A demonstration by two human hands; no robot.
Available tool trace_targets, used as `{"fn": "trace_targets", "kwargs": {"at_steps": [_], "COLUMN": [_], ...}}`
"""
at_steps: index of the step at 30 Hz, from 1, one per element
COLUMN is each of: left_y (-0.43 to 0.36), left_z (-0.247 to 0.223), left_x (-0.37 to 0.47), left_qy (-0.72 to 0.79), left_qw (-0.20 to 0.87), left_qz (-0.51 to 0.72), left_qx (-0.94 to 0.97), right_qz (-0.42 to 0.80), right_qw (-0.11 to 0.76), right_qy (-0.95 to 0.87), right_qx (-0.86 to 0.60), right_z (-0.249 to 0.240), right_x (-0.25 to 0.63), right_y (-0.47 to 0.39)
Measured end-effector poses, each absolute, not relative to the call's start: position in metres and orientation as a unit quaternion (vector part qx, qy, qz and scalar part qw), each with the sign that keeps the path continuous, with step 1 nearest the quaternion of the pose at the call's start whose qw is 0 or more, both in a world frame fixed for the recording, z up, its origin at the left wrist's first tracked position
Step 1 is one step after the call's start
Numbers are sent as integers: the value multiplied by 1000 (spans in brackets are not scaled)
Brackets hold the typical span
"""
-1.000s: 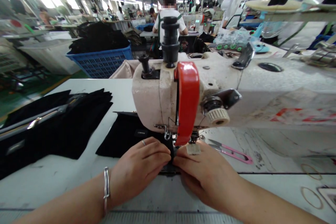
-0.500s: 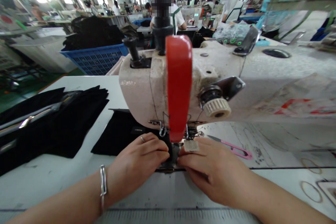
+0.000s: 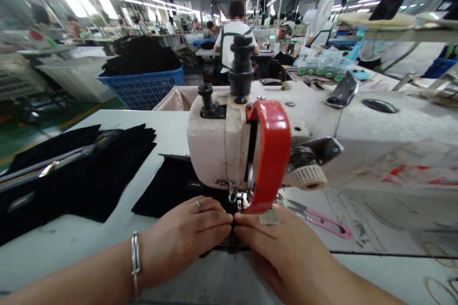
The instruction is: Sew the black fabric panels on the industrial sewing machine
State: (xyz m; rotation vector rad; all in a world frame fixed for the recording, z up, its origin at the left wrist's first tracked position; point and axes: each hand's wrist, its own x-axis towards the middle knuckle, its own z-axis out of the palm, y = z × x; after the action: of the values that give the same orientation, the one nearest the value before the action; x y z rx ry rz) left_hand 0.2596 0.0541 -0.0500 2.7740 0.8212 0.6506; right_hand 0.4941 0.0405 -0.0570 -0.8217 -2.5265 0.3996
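Note:
A cream sewing machine (image 3: 214, 145) with a red guard (image 3: 270, 152) stands in front of me. Under its needle lies a piece of black fabric (image 3: 168, 186) with a small label. My left hand (image 3: 188, 233), with a ring and a wrist bangle, presses the fabric flat just left of the needle. My right hand (image 3: 282, 252) presses it from the right, fingertips meeting the left hand's. The fabric's near edge is hidden under both hands. Neither hand lifts anything.
A stack of black fabric (image 3: 71, 171) with a metal bar across it lies at the left. Pink thread snips (image 3: 318, 219) rest right of the needle. A blue basket (image 3: 143, 86) of dark cloth stands behind. A person sits at a far table, back turned.
My view has shifted and pulled back a little. Both hands stay pressed on the black fabric by the needle, fingertips now closer together.

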Motion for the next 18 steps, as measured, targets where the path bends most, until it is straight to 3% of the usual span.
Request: {"fn": "trace_targets", "kwargs": {"at_steps": [6, 18], "left_y": [74, 98], "left_z": [-55, -69], "left_x": [255, 254], "left_qy": [204, 288], "left_qw": [22, 27], "left_qz": [204, 194], "left_qx": [957, 937], "right_qz": [110, 84], "right_qw": [246, 227], "right_qy": [-903, -892], "right_qx": [-336, -381], "right_z": [-60, -65], "right_x": [490, 483], "right_y": [40, 46]}}
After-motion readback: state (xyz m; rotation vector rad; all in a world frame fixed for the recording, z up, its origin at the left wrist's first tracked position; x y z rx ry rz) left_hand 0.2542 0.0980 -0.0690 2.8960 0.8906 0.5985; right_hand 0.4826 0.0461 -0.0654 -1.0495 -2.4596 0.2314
